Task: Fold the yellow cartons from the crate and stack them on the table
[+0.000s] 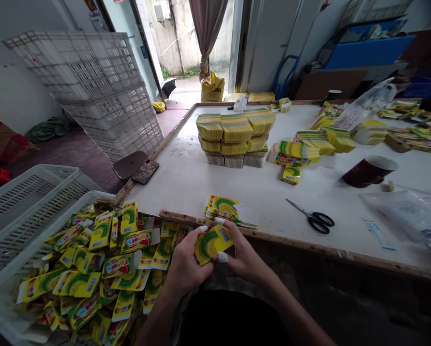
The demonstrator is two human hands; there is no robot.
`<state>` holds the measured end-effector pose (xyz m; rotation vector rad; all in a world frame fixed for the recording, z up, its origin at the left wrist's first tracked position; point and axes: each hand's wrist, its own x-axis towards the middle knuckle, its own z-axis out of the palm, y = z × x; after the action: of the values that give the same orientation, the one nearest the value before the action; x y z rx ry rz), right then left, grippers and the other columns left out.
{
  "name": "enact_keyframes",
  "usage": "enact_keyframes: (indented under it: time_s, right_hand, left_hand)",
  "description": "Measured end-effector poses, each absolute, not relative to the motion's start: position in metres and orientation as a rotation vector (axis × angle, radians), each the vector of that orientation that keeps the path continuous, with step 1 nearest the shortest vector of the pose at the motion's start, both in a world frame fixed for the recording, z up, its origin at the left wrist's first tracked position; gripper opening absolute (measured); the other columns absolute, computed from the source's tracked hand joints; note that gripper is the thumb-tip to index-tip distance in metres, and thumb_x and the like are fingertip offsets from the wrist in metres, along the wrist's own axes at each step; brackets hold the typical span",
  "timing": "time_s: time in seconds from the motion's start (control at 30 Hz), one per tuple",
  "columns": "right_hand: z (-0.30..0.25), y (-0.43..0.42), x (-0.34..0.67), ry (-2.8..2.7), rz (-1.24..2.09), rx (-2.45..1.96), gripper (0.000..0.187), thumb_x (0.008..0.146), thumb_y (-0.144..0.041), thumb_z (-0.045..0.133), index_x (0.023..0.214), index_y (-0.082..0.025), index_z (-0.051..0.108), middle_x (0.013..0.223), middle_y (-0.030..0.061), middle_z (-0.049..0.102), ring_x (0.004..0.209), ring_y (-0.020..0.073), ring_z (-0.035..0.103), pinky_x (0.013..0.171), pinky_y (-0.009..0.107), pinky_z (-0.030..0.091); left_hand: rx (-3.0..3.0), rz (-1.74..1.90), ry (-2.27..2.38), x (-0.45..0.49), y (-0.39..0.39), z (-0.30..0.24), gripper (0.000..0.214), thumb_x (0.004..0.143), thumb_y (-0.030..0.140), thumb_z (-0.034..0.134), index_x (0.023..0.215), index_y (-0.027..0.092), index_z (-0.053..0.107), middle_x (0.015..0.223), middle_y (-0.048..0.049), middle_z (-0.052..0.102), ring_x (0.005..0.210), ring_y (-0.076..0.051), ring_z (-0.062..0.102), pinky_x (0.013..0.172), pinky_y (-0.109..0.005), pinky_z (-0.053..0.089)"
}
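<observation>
Between my two hands, just off the table's front edge, is a small yellow and green printed carton with a barcode at its upper right. My left hand is wrapped round its left side. My right hand grips the right side, thumb below and fingers at the top edge. White coverings sit on some fingertips. Right behind the hands, a small pile of flat cartons lies on the table. To my left stands a white plastic crate heaped with loose cartons of the same print.
Stacked bundles of flat cartons stand mid-table. Scissors, a dark mug and a plastic bag lie to the right. A phone rests at the left edge. Tall white crates stand behind on the left.
</observation>
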<state>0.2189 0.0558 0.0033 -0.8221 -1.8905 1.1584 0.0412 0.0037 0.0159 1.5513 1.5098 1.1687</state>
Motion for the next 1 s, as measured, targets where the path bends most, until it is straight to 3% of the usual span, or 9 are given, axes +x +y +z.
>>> enact_keyframes:
  time_s: [0.07, 0.2, 0.27, 0.37, 0.5, 0.6, 0.77, 0.87, 1.0]
  right_hand:
    - [-0.006, 0.06, 0.214, -1.79, 1.157, -0.861, 0.074, 0.079, -0.035, 0.067, 0.14, -0.021, 0.028, 0.136, 0.0154, 0.047, 0.121, 0.0271, 0.051, 0.099, 0.04, 0.043]
    - [-0.017, 0.09, 0.223, -1.848, 0.715, -1.329, 0.043, 0.081, -0.023, 0.058, 0.122, -0.018, 0.048, 0.116, 0.0128, 0.061, 0.104, 0.0263, 0.058, 0.09, 0.041, 0.047]
    - [-0.02, 0.107, 0.229, -1.871, 0.582, -1.458, 0.038, 0.074, -0.009, 0.055, 0.111, -0.016, 0.055, 0.106, 0.0138, 0.064, 0.1, 0.0297, 0.057, 0.089, 0.046, 0.044]
    - [-0.025, 0.121, 0.233, -1.888, 0.555, -1.485, 0.04, 0.066, 0.0, 0.051, 0.102, -0.016, 0.058, 0.096, 0.0132, 0.064, 0.093, 0.0298, 0.057, 0.086, 0.047, 0.043]
    - [-0.027, 0.118, 0.232, -1.83, 0.536, -1.482, 0.041, 0.068, -0.003, 0.049, 0.106, -0.016, 0.052, 0.094, 0.0109, 0.06, 0.088, 0.0268, 0.056, 0.08, 0.043, 0.045]
    - [-0.019, 0.105, 0.228, -1.753, 0.563, -1.445, 0.042, 0.074, -0.009, 0.051, 0.114, -0.018, 0.042, 0.089, 0.0054, 0.056, 0.077, 0.0208, 0.057, 0.073, 0.036, 0.048]
    - [0.003, 0.06, 0.206, -1.543, 1.192, -1.043, 0.048, 0.076, -0.018, 0.061, 0.117, -0.025, 0.038, 0.087, -0.0005, 0.053, 0.069, 0.0137, 0.056, 0.063, 0.026, 0.048]
    - [0.013, 0.031, 0.19, -1.455, 1.692, -0.783, 0.048, 0.074, -0.021, 0.068, 0.113, -0.025, 0.042, 0.084, -0.0024, 0.053, 0.069, 0.012, 0.053, 0.061, 0.023, 0.045]
    - [0.014, 0.014, 0.179, -1.4, 1.831, -0.774, 0.056, 0.067, -0.024, 0.077, 0.112, -0.024, 0.044, 0.081, -0.0039, 0.052, 0.071, 0.0121, 0.049, 0.06, 0.022, 0.04]
  left_hand:
    - [1.224, 1.474, 1.467, 0.041, 0.003, 0.01, 0.06, 0.065, 0.03, 0.077, 0.121, 0.024, 0.055, 0.115, -0.0071, 0.063, 0.102, -0.024, 0.061, 0.088, -0.032, 0.048]
    - [0.327, 2.142, 1.238, 0.027, 0.003, -0.001, 0.049, 0.079, 0.058, 0.054, 0.113, 0.022, 0.054, 0.111, -0.0068, 0.06, 0.094, -0.019, 0.062, 0.081, -0.031, 0.052]
    - [0.046, 2.103, 1.159, 0.022, 0.003, -0.007, 0.051, 0.083, 0.063, 0.043, 0.111, 0.02, 0.052, 0.108, -0.0086, 0.058, 0.096, -0.019, 0.062, 0.083, -0.035, 0.053]
    - [-0.04, 1.883, 1.158, 0.027, 0.004, -0.014, 0.04, 0.09, 0.053, 0.041, 0.109, 0.019, 0.051, 0.109, -0.0104, 0.058, 0.093, -0.018, 0.063, 0.077, -0.032, 0.055]
    - [0.107, 1.785, 1.133, 0.043, 0.004, -0.02, 0.036, 0.088, 0.049, 0.048, 0.11, 0.02, 0.054, 0.11, -0.01, 0.06, 0.087, -0.016, 0.062, 0.068, -0.026, 0.053]
    - [0.32, 1.774, 1.066, 0.053, 0.005, -0.02, 0.051, 0.08, 0.054, 0.059, 0.119, 0.021, 0.052, 0.116, -0.0106, 0.059, 0.096, -0.019, 0.06, 0.077, -0.029, 0.051]
    - [0.535, 1.81, 0.834, 0.073, 0.008, -0.007, 0.066, 0.066, 0.063, 0.068, 0.117, 0.023, 0.057, 0.12, -0.009, 0.059, 0.114, -0.026, 0.052, 0.094, -0.037, 0.044]
    - [0.461, 1.804, 0.777, 0.08, 0.012, 0.003, 0.052, 0.072, 0.066, 0.059, 0.095, 0.02, 0.064, 0.091, -0.0058, 0.064, 0.094, -0.023, 0.06, 0.087, -0.037, 0.047]
    - [0.392, 1.951, 0.808, 0.081, 0.014, 0.007, 0.044, 0.075, 0.064, 0.058, 0.076, 0.02, 0.059, 0.068, 0.0016, 0.051, 0.065, -0.013, 0.053, 0.069, -0.026, 0.05]
